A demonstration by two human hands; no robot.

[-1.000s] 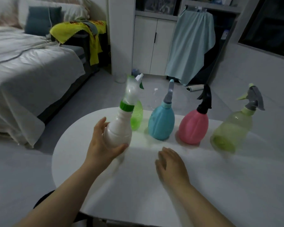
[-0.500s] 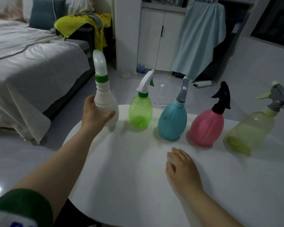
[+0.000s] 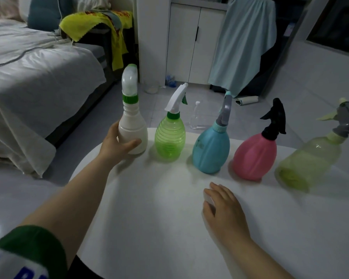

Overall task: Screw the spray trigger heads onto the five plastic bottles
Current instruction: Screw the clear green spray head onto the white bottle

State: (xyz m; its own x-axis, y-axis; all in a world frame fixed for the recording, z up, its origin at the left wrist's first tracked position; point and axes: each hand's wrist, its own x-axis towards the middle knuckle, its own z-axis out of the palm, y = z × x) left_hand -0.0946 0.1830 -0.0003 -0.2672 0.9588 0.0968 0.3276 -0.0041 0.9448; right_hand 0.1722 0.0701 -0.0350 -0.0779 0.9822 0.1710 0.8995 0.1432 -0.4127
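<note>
White worktop [image 3: 149,228] carries five capped bottles; our left hand [image 3: 117,146] grips the white bottle [image 3: 132,133] at ten o'clock, our right hand [image 3: 224,210] lies flat, fingers spread.

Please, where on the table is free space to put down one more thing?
The white table is bare in front of the row, between left hand and right hand, and nearer the person. The far edge is crowded: five bottles from white bottle to yellow-green bottle.

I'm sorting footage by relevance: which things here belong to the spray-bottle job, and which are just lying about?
Part of the job:
- white bottle, gripped by the left hand
- green bottle
- blue bottle
- pink bottle
- yellow-green bottle
- right hand, flat on the table

Lying about:
- small clear bottle on the floor
- yellow cloth
- hanging blue cloth
- bed
</note>
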